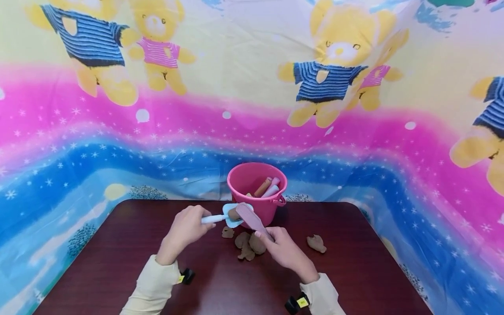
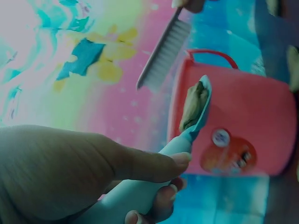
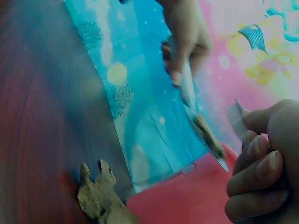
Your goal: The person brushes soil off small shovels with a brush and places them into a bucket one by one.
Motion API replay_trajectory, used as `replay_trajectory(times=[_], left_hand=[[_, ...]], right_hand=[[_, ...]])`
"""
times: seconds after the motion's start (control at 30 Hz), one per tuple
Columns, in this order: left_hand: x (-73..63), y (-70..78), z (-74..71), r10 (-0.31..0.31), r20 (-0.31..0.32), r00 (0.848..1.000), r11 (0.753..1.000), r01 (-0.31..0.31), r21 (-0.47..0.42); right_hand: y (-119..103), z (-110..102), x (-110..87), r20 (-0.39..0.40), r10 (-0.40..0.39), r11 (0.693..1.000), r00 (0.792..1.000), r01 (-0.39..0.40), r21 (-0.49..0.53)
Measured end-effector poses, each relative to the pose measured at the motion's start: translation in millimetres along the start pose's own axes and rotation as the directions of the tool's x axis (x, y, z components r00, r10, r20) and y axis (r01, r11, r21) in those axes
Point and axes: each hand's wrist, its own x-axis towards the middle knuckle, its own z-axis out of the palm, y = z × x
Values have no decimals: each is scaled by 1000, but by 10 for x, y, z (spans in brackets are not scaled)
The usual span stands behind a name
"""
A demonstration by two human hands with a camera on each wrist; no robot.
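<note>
My left hand (image 1: 188, 225) grips the white handle of a small light-blue toy shovel (image 2: 200, 119), thumb laid along it in the left wrist view. A brown clay-like lump (image 2: 192, 106) sits on the shovel's blade. My right hand (image 1: 289, 251) pinches the handle of a mauve brush (image 1: 250, 217), whose pale bristles (image 2: 169, 55) show in the left wrist view. In the head view the brush head overlaps the shovel blade; the left wrist view shows a gap between them. Both tools are held up in front of a pink bucket (image 1: 269, 211).
In the bucket lie several stick-like pieces (image 1: 263, 187), brown, pink and lilac. Brown lumps (image 1: 257, 245) cluster on the dark red table (image 1: 220, 288) before it, with a small one (image 1: 227, 232) to the left and another (image 1: 316, 243) to the right. A bear-print cloth (image 1: 220, 144) hangs behind.
</note>
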Motion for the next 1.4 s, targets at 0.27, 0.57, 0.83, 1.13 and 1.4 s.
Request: replay_trajectory(times=[0.27, 0.57, 0.83, 1.13, 1.4], left_hand=[[40, 234, 5, 28, 20, 999, 999, -27, -28], [-5, 359, -38, 21, 6, 1000, 999, -20, -32], [-46, 328, 3, 43, -18, 999, 998, -43, -36], [-32, 248, 19, 97, -79, 992, 994, -100, -37], [-44, 200, 9, 108, -75, 991, 994, -109, -7]], right_hand=[[-111, 187, 5, -36, -59, 998, 998, 59, 22], [-138, 300, 21, -67, -97, 994, 993, 94, -53], [-145, 367, 14, -30, -104, 995, 994, 104, -3], [-128, 331, 35, -88, -34, 999, 996, 30, -45], [-103, 355, 44, -98, -11, 999, 995, 6, -52]])
